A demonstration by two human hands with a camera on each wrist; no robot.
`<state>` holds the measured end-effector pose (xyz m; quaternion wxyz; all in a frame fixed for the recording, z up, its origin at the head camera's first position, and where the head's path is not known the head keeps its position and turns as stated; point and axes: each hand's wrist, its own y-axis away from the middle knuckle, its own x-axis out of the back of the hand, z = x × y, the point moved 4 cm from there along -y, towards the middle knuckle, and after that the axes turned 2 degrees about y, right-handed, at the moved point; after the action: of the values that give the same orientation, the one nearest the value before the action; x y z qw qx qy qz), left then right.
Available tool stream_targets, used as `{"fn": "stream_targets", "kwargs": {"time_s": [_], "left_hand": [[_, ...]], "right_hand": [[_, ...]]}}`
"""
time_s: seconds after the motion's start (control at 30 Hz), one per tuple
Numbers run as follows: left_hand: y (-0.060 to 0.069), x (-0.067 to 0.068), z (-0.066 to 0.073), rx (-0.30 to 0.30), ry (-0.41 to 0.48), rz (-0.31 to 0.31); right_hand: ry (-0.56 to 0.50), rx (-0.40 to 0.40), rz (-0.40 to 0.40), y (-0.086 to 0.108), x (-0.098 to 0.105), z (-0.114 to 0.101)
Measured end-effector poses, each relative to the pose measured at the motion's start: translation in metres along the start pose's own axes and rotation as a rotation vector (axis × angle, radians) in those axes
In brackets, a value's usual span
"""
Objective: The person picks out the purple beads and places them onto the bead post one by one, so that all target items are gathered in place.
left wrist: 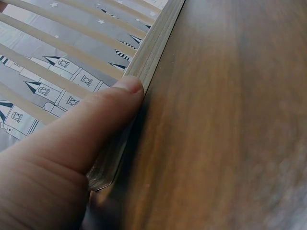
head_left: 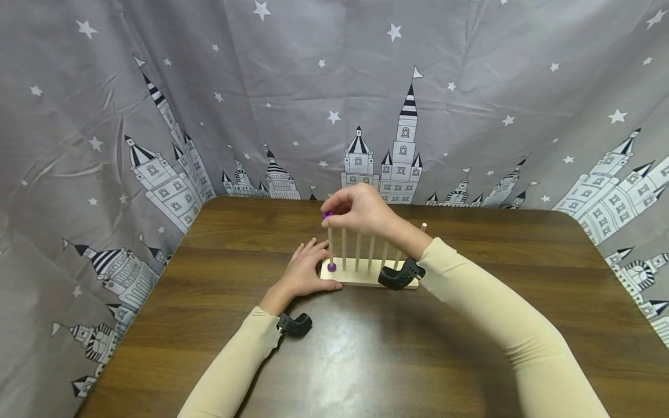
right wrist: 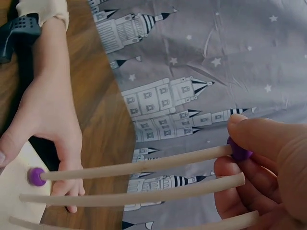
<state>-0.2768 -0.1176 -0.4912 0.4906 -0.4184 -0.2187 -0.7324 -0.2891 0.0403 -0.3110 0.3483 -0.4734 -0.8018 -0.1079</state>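
A pale wooden peg board (head_left: 352,278) with a row of several upright pegs stands on the table. My left hand (head_left: 304,273) grips its left end, thumb (left wrist: 117,98) along the front edge and the other fingers toward the back. One purple bead (head_left: 331,267) sits at the foot of the leftmost peg. At the top of that same peg, my right hand (head_left: 366,213) pinches a second purple bead (right wrist: 241,151) between thumb and fingers. In the right wrist view the peg's tip meets this bead; how far it is threaded is hidden.
The brown wooden table (head_left: 251,232) reaches out around the board. Behind it hangs a grey curtain (head_left: 292,87) printed with castles and stars. Other bare pegs (right wrist: 144,197) stand close beside the leftmost one, under the right hand and forearm.
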Motion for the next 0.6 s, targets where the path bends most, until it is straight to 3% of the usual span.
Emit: {"fn": "stream_targets", "kwargs": {"time_s": [0.27, 0.6], "left_hand": [[0.0016, 0.0013, 0.0022, -0.002, 0.006, -0.002], [0.0025, 0.0022, 0.0027, 0.0, 0.004, -0.001]], "right_hand": [[0.082, 0.016, -0.034, 0.0009, -0.0009, 0.0006], [0.093, 0.003, -0.059, 0.0001, -0.0006, 0.0018]]}}
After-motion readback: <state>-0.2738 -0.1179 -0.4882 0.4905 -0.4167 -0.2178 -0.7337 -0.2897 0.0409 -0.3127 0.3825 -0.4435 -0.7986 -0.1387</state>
